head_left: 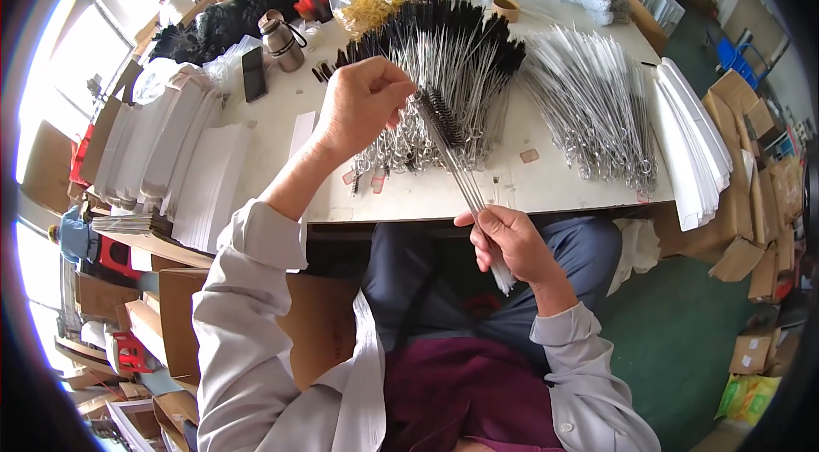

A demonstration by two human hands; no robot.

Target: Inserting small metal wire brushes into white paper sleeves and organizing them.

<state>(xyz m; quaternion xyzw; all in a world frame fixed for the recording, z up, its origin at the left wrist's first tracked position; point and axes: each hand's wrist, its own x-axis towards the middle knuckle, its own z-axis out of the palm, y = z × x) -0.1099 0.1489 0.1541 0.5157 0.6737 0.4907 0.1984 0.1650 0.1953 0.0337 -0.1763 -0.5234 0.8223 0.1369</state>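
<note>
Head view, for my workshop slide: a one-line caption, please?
Right hand grips a bundle of wire brushes; left hand pinches their bristle tips.

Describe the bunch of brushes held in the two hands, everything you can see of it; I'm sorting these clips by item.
The bunch of brushes is a handful of thin metal wire stems with dark bristle heads. It lies slanted over the table edge, bristles up and away. The left hand grips near the bristle heads; the right hand clasps the bare stems lower down, over the lap. The stem tips stick out below that hand.
</note>
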